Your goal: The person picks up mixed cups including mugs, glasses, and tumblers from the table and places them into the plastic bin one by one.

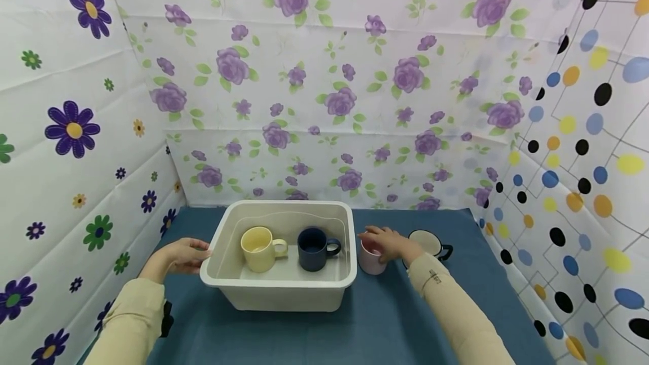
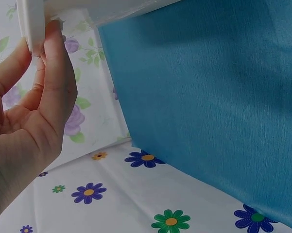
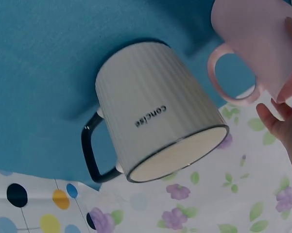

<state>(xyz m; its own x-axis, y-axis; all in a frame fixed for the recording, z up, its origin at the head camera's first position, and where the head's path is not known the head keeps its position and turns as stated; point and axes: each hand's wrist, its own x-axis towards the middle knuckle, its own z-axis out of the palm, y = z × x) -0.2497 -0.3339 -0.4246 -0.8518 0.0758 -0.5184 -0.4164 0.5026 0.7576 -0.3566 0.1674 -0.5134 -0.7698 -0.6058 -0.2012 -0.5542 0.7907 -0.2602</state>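
Observation:
My left hand (image 1: pixel 186 255) pinches the left rim of a white plastic basin (image 1: pixel 281 284); in the left wrist view the thumb and fingers lie on either side of that rim. Inside the basin stand a yellow mug (image 1: pixel 257 253) and a navy mug (image 1: pixel 311 253), both upright with handles to the right. Just right of the basin, a pink mug (image 1: pixel 372 264) is gripped near its top by my right hand (image 1: pixel 389 243). A white ribbed mug (image 3: pixel 155 104) marked "concise", with a black handle, stands beside the pink one.
A blue cloth (image 1: pixel 263 337) covers the table under everything. Patterned sheets hang at the back (image 1: pixel 324 72), on the left and on the right, closing in the table on three sides.

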